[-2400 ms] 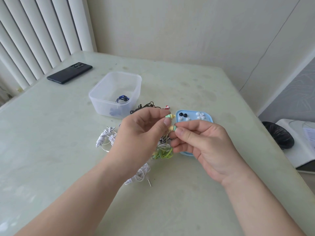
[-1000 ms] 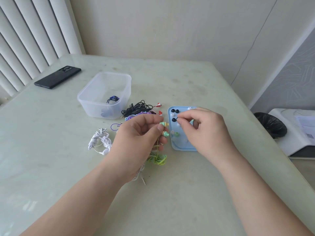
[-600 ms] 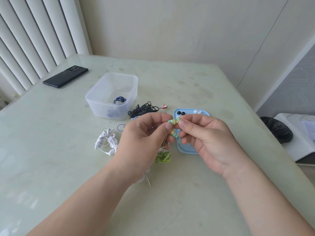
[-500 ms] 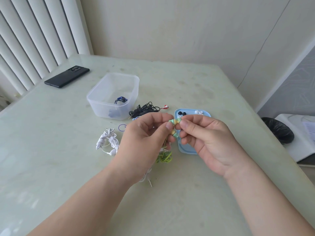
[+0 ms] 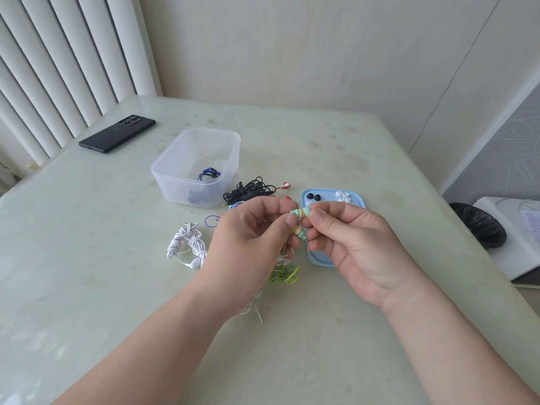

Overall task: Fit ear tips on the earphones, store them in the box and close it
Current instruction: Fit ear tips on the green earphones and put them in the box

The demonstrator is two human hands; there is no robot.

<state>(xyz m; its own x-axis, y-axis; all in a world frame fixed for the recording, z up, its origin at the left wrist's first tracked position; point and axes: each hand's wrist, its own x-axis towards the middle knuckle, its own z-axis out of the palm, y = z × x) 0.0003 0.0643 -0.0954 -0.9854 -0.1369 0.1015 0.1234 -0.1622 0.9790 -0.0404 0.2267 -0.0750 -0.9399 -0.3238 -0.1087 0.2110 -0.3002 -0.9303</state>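
Left hand (image 5: 251,238) pinches the mint-green and yellow plastic earbud (image 5: 295,213) between thumb and forefinger. Right hand (image 5: 350,247) pinches a small pale-green rubber ear tip (image 5: 306,212) against it, in the gap between both hands.

Risk: a skewed push could fold the tip or flick it from the fingertips, likely onto the light blue plastic tray (image 5: 320,260) under the right hand.

The earbud's long axis lies roughly level, its nozzle end toward the right hand.

Nothing legible anywhere; print on the paper (image 5: 530,220) is too small to read.
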